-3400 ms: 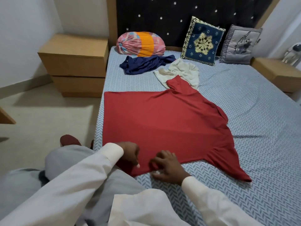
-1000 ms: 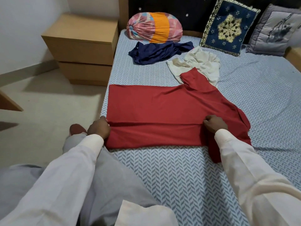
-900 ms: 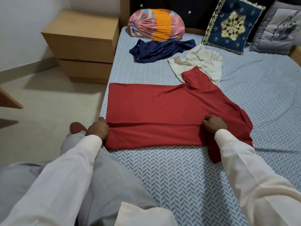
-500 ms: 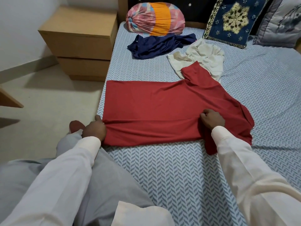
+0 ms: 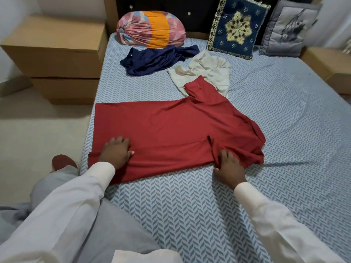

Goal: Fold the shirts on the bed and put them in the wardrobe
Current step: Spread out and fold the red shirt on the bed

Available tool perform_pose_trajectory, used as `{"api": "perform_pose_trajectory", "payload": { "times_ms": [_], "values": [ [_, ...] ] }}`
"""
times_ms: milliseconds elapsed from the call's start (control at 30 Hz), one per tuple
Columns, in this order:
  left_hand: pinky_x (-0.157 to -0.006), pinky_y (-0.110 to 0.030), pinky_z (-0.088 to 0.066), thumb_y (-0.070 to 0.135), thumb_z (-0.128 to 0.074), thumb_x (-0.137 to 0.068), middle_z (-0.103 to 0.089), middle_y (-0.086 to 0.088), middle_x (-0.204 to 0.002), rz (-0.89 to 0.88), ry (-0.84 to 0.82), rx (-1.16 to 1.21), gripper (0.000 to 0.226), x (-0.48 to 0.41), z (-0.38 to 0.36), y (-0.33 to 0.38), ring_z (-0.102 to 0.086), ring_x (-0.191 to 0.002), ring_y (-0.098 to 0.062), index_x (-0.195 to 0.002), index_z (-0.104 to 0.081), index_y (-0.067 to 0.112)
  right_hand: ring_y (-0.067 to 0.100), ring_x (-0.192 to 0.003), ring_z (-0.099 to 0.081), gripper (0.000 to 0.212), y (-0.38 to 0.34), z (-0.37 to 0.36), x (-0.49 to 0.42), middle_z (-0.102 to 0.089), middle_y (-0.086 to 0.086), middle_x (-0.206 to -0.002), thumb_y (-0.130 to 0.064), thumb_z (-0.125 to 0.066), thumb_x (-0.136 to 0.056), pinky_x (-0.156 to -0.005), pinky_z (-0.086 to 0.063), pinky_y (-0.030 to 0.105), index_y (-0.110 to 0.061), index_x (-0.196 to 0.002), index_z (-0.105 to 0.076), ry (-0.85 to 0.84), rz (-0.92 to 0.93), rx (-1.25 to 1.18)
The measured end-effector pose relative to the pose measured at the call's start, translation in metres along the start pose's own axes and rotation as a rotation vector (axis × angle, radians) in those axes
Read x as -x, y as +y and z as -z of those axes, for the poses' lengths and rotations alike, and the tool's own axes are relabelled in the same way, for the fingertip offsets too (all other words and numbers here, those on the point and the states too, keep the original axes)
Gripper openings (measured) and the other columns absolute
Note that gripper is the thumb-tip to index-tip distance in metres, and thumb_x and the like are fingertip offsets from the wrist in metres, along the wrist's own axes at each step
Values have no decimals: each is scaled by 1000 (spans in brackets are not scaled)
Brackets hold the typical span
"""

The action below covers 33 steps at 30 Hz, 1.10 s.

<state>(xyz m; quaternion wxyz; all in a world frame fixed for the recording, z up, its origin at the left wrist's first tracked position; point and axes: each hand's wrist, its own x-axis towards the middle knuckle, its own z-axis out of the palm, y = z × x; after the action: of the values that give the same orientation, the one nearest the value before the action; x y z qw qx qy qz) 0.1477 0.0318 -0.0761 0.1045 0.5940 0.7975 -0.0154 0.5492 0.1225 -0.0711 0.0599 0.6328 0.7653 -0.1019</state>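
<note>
Both hands on a red shirt [image 5: 171, 130] laid across the bed [image 5: 190, 215], its near edge folded over.

The left hand [image 5: 116, 153] lies flat, palm down, on the shirt's near left corner, fingers straight and a little spread, gripping nothing. The right hand [image 5: 228, 168] sits at the shirt's near right end, thumb on the bare sheet and fingertips in the bunched sleeve cloth (whether they pinch it or only touch it, I cannot tell). The shirt's body stretches between the two hands and away beyond them. Further past the right hand a crumpled cream shirt [image 5: 207, 69] lies partly under the red collar. A navy shirt [image 5: 155, 59] lies beyond the left hand, in front of a round pillow [image 5: 150, 29]. A blue cushion [image 5: 237, 27] and a grey cushion [image 5: 290, 29] lean at the head end. A bedside cabinet [image 5: 55, 50] stands off to the left.
</note>
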Motion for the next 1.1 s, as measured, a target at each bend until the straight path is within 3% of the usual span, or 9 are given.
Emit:
{"api": "perform_pose_trajectory", "payload": {
  "times_ms": [100,200,300,400,533,667,867,1000,1100],
  "values": [
    [-94,-43,-40,51,-54,-93,-57,-8,-122,-19,-34,11,39,-8,1,2,-49,-115,-32,-115,-51,19,33,-105,-65,49,-4,38,-26,-66,13,-118,-49,-61,-84,-79,-47,36,-21,-123,-55,-150,9,21],
    [-95,-41,-40,50,-57,-92,-59,-6,-121,-15,-99,13,34,-15,3,3,-49,-114,-31,-110,-52,21,29,-96,-67,64,-13,96,-73,-71,11,-110,-63,-60,-62,-81,-50,30,-18,-106,-71,-184,-29,82],
    [-96,-40,-40,46,-60,-92,-61,-5,-120,-11,-128,40,27,-20,4,0,-50,-114,-30,-109,-55,24,32,-110,-64,41,-10,148,-124,-69,11,-116,-40,-62,-79,-93,-48,39,-25,-117,-62,165,-123,-203],
    [-95,-39,-40,45,-60,-92,-62,-3,-117,-19,-120,39,24,-23,2,-3,-51,-112,-29,-107,-56,26,30,-112,-62,46,20,169,-144,-69,6,-114,-35,-66,-81,-92,-48,40,-25,-123,-54,420,-195,-449],
    [-91,-39,-41,46,-56,-94,-63,-3,-113,-32,-63,27,21,-21,-3,-7,-52,-108,-29,-103,-57,27,32,-111,-63,42,90,128,-126,-71,14,-114,-34,-73,-77,-94,-47,34,-18,-114,-63,237,-343,-483],
    [-88,-38,-41,47,-55,-95,-64,-2,-109,-68,-37,64,20,-18,-4,-11,-53,-103,-28,-99,-56,27,25,-91,-62,66,139,63,-104,-67,9,-115,-43,-82,-65,-70,-46,28,-14,-121,-63,-44,-405,-539],
    [-88,-38,-41,46,-56,-95,-63,-2,-111,-82,-65,84,20,-13,-2,-21,-54,-104,-28,-103,-57,28,37,-114,-61,20,131,46,-96,-67,18,-120,-28,-67,-85,-97,-46,39,-20,-104,-69,181,-583,-502],
    [-90,-39,-44,45,-56,-95,-63,-4,-109,-64,-63,67,21,-10,-1,-39,-54,-101,-30,-104,-58,26,43,-114,-59,31,117,51,-93,-61,20,-126,-22,-50,-88,-97,-45,46,-15,-114,-66,376,-730,-490],
    [-87,-38,-44,45,-56,-95,-62,-6,-106,-49,-55,56,23,-3,0,-54,-55,-99,-30,-105,-58,24,43,-111,-58,40,101,49,-92,-52,19,-128,-36,-53,-88,-96,-42,49,-13,-120,-55,382,-663,-504]
  ]
}}
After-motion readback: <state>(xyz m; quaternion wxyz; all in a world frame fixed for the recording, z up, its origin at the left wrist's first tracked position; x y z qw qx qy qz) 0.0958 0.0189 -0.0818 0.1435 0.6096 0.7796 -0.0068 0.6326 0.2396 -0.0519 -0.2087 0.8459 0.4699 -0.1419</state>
